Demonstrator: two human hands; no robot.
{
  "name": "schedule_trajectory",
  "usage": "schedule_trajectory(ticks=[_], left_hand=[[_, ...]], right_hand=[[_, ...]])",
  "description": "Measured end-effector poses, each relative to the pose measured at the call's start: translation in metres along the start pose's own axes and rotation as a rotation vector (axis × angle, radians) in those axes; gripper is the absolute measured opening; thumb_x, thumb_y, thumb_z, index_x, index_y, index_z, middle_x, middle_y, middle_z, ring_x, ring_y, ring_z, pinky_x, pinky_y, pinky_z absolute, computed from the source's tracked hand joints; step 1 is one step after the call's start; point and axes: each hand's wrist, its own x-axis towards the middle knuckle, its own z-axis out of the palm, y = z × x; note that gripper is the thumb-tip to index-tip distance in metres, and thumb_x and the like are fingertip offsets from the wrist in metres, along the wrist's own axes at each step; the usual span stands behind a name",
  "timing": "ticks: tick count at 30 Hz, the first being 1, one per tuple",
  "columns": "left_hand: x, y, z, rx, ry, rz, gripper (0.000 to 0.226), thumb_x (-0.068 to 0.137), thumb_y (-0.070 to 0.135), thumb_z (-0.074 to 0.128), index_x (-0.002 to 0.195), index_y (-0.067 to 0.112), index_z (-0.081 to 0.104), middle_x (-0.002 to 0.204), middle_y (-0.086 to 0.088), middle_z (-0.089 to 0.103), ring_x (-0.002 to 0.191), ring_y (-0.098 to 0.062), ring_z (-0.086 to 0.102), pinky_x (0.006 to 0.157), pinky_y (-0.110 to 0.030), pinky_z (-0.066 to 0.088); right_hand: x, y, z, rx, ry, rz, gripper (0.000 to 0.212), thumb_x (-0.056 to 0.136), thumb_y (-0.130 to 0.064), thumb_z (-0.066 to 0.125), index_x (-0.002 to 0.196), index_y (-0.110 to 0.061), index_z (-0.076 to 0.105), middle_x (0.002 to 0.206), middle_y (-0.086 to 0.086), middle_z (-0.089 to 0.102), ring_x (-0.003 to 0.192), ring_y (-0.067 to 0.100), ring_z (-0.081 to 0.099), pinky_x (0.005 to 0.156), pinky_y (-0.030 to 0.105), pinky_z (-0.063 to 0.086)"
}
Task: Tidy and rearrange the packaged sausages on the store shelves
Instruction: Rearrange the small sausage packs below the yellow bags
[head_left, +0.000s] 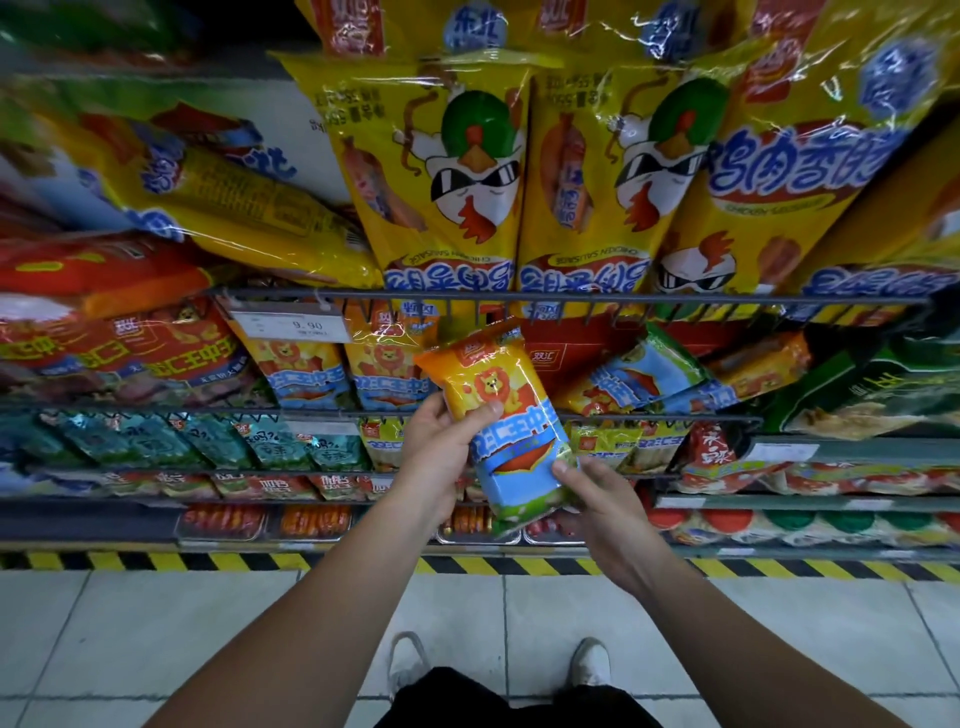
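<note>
Grocery shop aisle. Price tag (292, 326) reading 9.90 is clipped to a wire shelf rail (571, 297). Above the tag: big yellow sausage packs (441, 171). Beside and below it: tiers of smaller packs (306, 379). Further below: yellow-black hazard strip (156, 561), then tiled floor (156, 634).

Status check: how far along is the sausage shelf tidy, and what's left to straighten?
Looks done: two lion packs stand upright behind the wire rail. In hand: left hand and right hand both grip an orange lion pack, off the shelf. Left: toppled packs lying askew to the right on that shelf, and a yellow pack slumped sideways on the shelf above.
</note>
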Motion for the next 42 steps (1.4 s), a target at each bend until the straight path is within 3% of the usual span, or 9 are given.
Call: schedule_trajectory(ticks=[4, 9, 16, 20, 23, 27, 33, 39, 42], left_hand=[[-0.001, 0.004, -0.005, 0.103, -0.029, 0.047, 0.037, 0.078, 0.01, 0.08, 0.111, 0.017, 0.065, 0.102, 0.001, 0.076, 0.095, -0.02, 0.073, 0.071, -0.034, 0.056], [-0.003, 0.005, -0.003, 0.216, -0.09, 0.135, 0.042, 0.075, 0.008, 0.083, 0.111, 0.022, 0.064, 0.104, 0.002, 0.075, 0.098, -0.018, 0.072, 0.084, -0.04, 0.059], [-0.002, 0.02, -0.001, 0.324, -0.121, 0.259, 0.046, 0.073, 0.005, 0.083, 0.102, 0.033, 0.062, 0.104, 0.009, 0.072, 0.102, -0.008, 0.067, 0.09, -0.033, 0.053], [0.003, 0.027, 0.002, 0.354, -0.098, 0.295, 0.047, 0.072, 0.003, 0.084, 0.096, 0.034, 0.059, 0.099, 0.014, 0.069, 0.096, -0.001, 0.064, 0.079, -0.02, 0.048], [0.011, 0.028, 0.0, 0.37, -0.045, 0.294, 0.045, 0.068, 0.007, 0.088, 0.093, 0.034, 0.061, 0.098, 0.015, 0.07, 0.102, -0.011, 0.065, 0.091, -0.033, 0.05], [0.021, 0.027, -0.002, 0.412, -0.023, 0.283, 0.042, 0.071, 0.009, 0.086, 0.092, 0.033, 0.06, 0.099, 0.014, 0.069, 0.107, -0.015, 0.063, 0.096, -0.036, 0.047], [0.039, 0.023, -0.002, 0.508, 0.005, 0.246, 0.039, 0.078, 0.019, 0.082, 0.112, 0.023, 0.063, 0.109, 0.01, 0.068, 0.107, -0.012, 0.06, 0.088, -0.029, 0.043], [0.057, 0.017, -0.002, 0.616, 0.06, 0.211, 0.045, 0.087, 0.04, 0.07, 0.126, 0.021, 0.059, 0.119, 0.005, 0.067, 0.108, -0.021, 0.063, 0.092, -0.043, 0.052], [0.062, 0.016, 0.002, 0.655, 0.085, 0.265, 0.039, 0.096, 0.034, 0.061, 0.13, 0.016, 0.054, 0.112, 0.004, 0.066, 0.095, -0.019, 0.061, 0.081, -0.031, 0.045]], right_hand=[[0.007, -0.021, 0.002, -0.261, -0.011, -0.124, 0.06, 0.075, -0.022, 0.078, 0.129, -0.012, 0.053, 0.111, 0.006, 0.071, 0.096, 0.015, 0.072, 0.074, 0.027, 0.056], [0.021, -0.05, 0.013, -0.661, -0.084, -0.356, 0.065, 0.075, -0.023, 0.083, 0.13, -0.023, 0.05, 0.112, -0.004, 0.067, 0.104, 0.01, 0.064, 0.083, 0.023, 0.055], [0.025, -0.059, 0.019, -0.795, -0.048, -0.542, 0.062, 0.08, -0.021, 0.081, 0.131, -0.028, 0.047, 0.121, -0.014, 0.064, 0.112, 0.001, 0.06, 0.095, 0.024, 0.049], [0.032, -0.059, 0.028, -0.745, 0.008, -0.557, 0.059, 0.08, -0.013, 0.08, 0.124, -0.031, 0.047, 0.112, -0.02, 0.063, 0.108, -0.005, 0.058, 0.092, 0.018, 0.048], [0.04, -0.057, 0.032, -0.729, 0.031, -0.572, 0.056, 0.079, -0.006, 0.08, 0.117, -0.031, 0.047, 0.107, -0.021, 0.063, 0.101, -0.011, 0.059, 0.082, 0.008, 0.047], [0.053, -0.053, 0.037, -0.766, 0.05, -0.557, 0.055, 0.08, -0.007, 0.079, 0.119, -0.027, 0.046, 0.105, -0.024, 0.059, 0.097, -0.008, 0.057, 0.079, 0.002, 0.044], [0.073, -0.052, 0.041, -0.804, 0.1, -0.506, 0.058, 0.079, -0.014, 0.081, 0.128, -0.014, 0.051, 0.11, -0.007, 0.062, 0.101, 0.007, 0.055, 0.087, 0.023, 0.043], [0.091, -0.054, 0.044, -0.886, 0.133, -0.443, 0.051, 0.083, -0.023, 0.079, 0.125, -0.013, 0.051, 0.094, -0.011, 0.061, 0.087, 0.011, 0.057, 0.069, 0.017, 0.044], [0.1, -0.056, 0.047, -0.926, 0.139, -0.436, 0.049, 0.083, -0.027, 0.079, 0.123, -0.01, 0.056, 0.097, -0.004, 0.067, 0.086, 0.017, 0.062, 0.061, 0.013, 0.043]])
